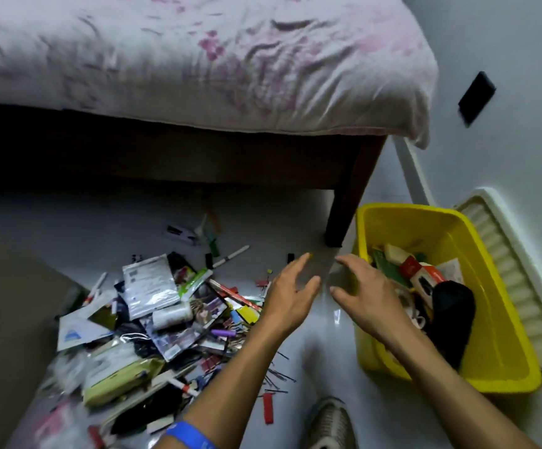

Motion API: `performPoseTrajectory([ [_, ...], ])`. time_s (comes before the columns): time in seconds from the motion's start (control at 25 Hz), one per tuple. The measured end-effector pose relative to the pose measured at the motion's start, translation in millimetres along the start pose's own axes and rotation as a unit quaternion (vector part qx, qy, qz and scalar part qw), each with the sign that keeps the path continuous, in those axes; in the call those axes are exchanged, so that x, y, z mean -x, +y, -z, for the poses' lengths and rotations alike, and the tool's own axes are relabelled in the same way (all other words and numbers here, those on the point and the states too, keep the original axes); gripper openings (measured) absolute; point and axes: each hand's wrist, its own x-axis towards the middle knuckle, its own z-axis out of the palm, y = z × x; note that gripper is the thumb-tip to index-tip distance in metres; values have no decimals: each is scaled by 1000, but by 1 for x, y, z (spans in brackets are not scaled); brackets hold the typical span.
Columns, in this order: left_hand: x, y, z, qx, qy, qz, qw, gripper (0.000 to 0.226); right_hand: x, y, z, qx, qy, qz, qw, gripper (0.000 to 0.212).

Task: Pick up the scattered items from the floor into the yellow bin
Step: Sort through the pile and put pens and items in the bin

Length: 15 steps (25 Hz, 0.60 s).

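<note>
A yellow plastic bin (503, 345) stands on the floor at the right, holding a black sock-like item, a red and white box and other odds and ends. A heap of scattered items (153, 319) lies on the floor at the left: clear packets, pens, a white bottle, cards, hair pins. My left hand (290, 296) hovers over the heap's right edge, fingers spread and holding nothing. Beside it, my right hand (365, 294) is at the bin's left rim with straight fingers, also holding nothing.
A bed with a pink floral sheet (198, 59) fills the top; its dark wooden leg (344, 215) stands just left of the bin. A white ribbed lid (509, 280) leans by the wall behind the bin. My shoe (329, 422) is at the bottom. A red clip (268, 406) lies nearby.
</note>
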Motion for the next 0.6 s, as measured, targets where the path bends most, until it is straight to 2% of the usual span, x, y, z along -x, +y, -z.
performPoseTrajectory([
  [0.12, 9, -40, 36, -8, 37, 52, 998, 55, -15, -34, -44, -7, -74, 24, 997, 58],
  [0.32, -22, -105, 92, -54, 83, 130, 987, 57, -72, -45, -118, 4, -159, 4, 987, 49],
  [0.52, -94, -144, 148, -101, 119, 152, 976, 59, -162, -66, -197, 9, -210, 15, 977, 51],
  [0.6, -119, -161, 173, -126, 119, 144, 974, 54, -199, -79, -227, 38, -243, 38, 968, 55],
])
